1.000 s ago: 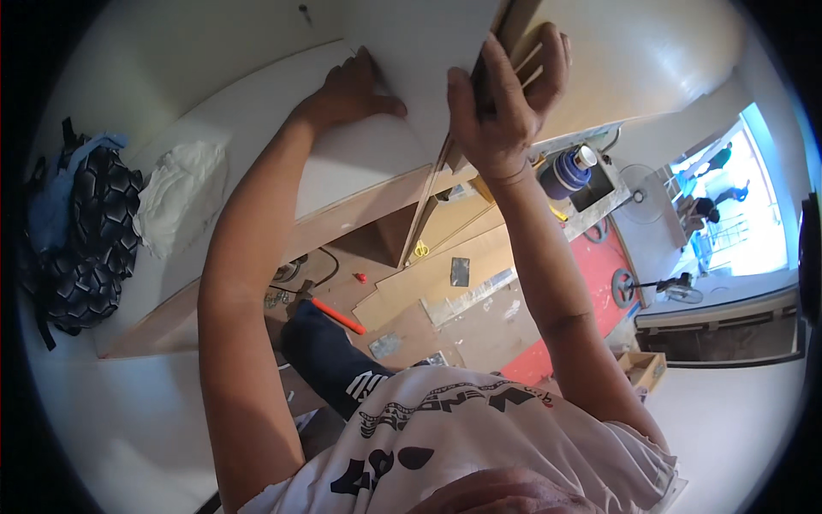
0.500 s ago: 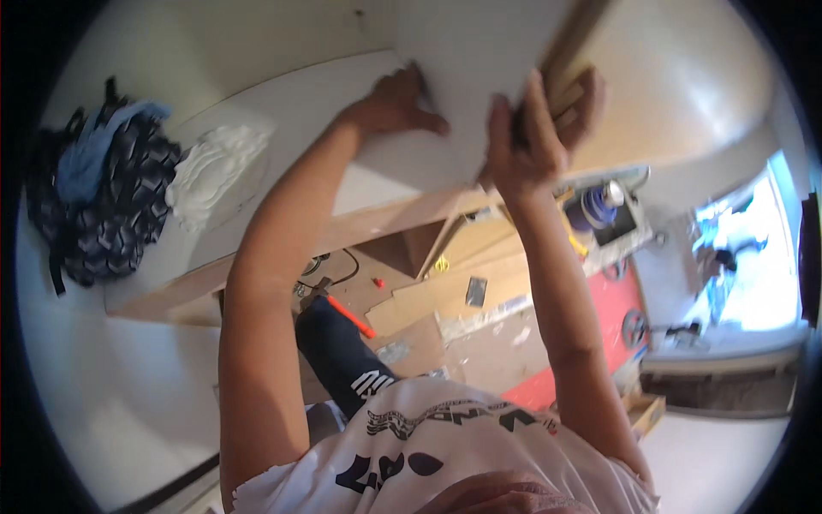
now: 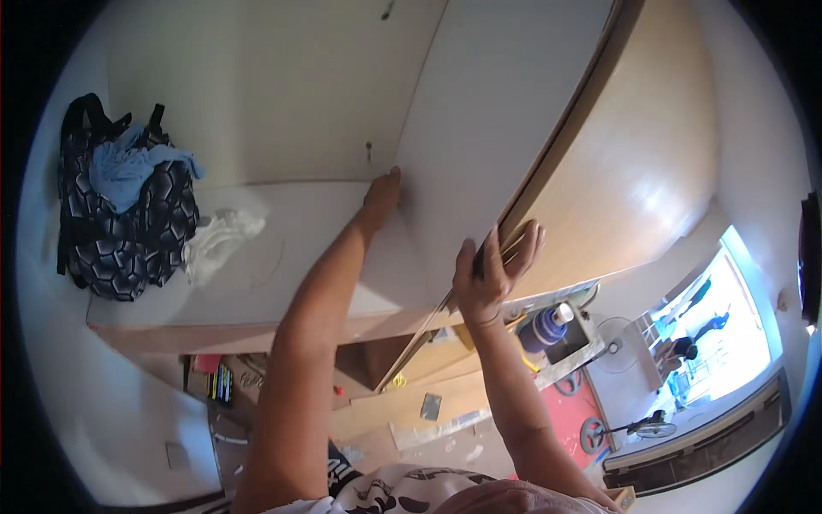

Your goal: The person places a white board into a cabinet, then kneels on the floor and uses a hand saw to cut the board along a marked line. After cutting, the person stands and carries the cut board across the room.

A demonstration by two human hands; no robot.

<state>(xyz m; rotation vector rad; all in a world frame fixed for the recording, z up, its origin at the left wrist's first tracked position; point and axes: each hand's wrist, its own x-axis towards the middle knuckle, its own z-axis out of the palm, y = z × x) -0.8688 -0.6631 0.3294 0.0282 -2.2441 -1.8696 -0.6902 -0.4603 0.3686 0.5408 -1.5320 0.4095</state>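
A tall white panel (image 3: 505,111) stands upright on the white shelf (image 3: 317,278), against the wood-faced side of the cabinet. My left hand (image 3: 382,201) is closed at the panel's rear edge, low down by the back wall; some of its fingers are hidden. At the front edge, my right hand (image 3: 492,278) grips the panel, thumb on the white face and fingers over the wooden edge side. Thin wooden strips (image 3: 411,349) run down from below that hand.
A black patterned backpack (image 3: 128,231) with a blue cloth (image 3: 128,176) stands on the shelf's left, beside crumpled white material (image 3: 224,240). Below right are a blue jug (image 3: 541,330), a standing fan (image 3: 655,426) and a bright window (image 3: 719,334). A phone-like dark rectangle (image 3: 431,406) lies below.
The view has risen, showing more of the back wall and panel. The panel looks more upright and set farther back. My left hand has moved along its rear edge; my right remains at the front.
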